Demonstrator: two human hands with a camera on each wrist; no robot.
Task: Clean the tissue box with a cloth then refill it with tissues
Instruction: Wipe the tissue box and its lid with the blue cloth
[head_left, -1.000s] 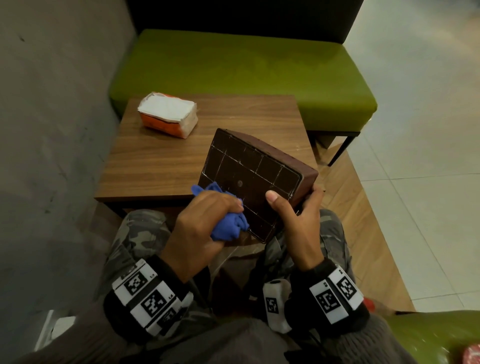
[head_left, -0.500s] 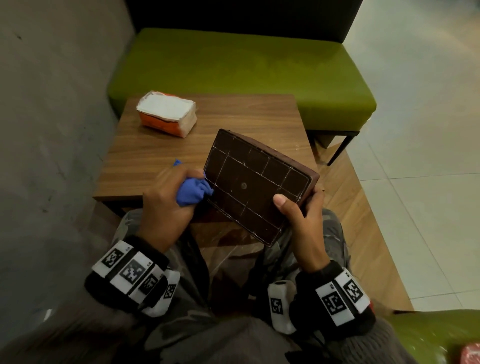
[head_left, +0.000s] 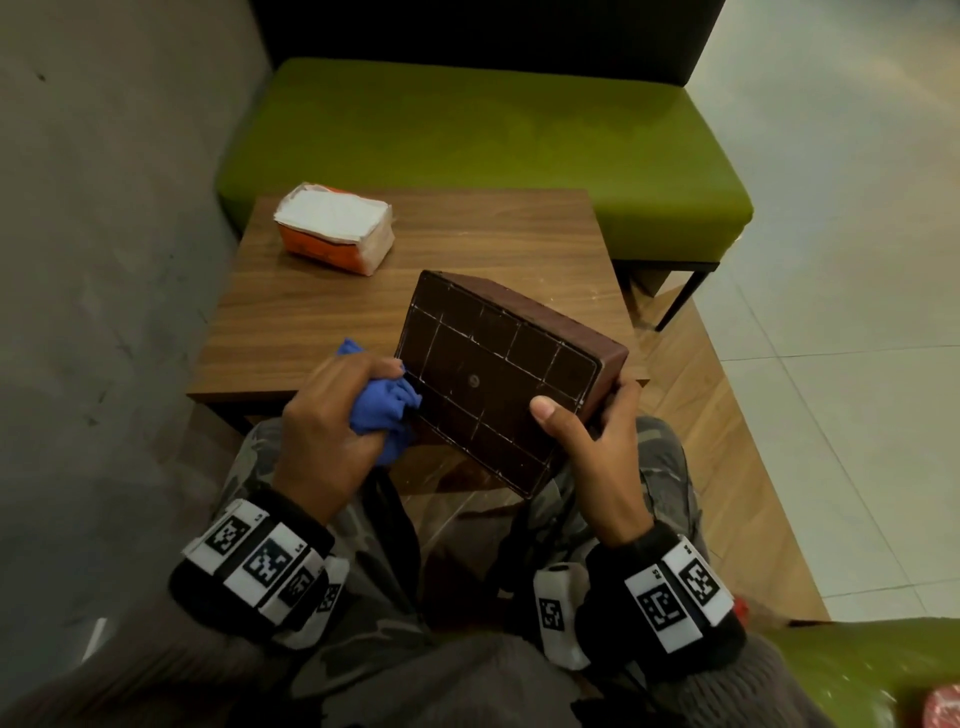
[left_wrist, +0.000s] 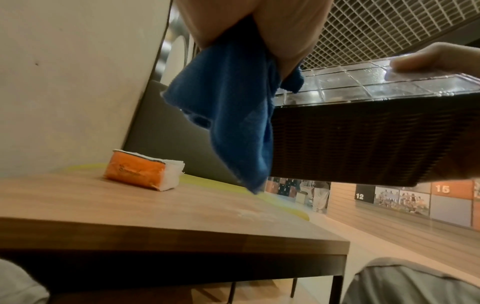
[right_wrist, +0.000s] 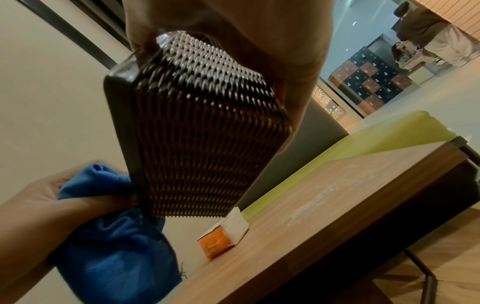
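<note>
I hold the dark brown woven tissue box (head_left: 498, 379) tilted above the table's near edge, its gridded underside facing me. My right hand (head_left: 587, 431) grips its near right corner, thumb on the underside and fingers round the side. My left hand (head_left: 332, 415) grips a bunched blue cloth (head_left: 384, 410) and presses it against the box's left edge. In the left wrist view the cloth (left_wrist: 233, 102) hangs beside the box (left_wrist: 363, 139). The right wrist view shows the woven side (right_wrist: 197, 133) and the cloth (right_wrist: 116, 236). An orange pack of white tissues (head_left: 335, 226) lies at the table's back left.
The small wooden table (head_left: 493, 249) stands before my knees, with pale dust marks near its right side. A green bench (head_left: 493, 135) runs behind it and a grey wall (head_left: 104, 260) closes the left. Tiled floor (head_left: 831, 312) lies to the right. People stand far off (right_wrist: 428, 35).
My left hand slid the cloth from the near lower part of the underside up and left to the box's left edge, then back down a little. The right hand kept its grip.
</note>
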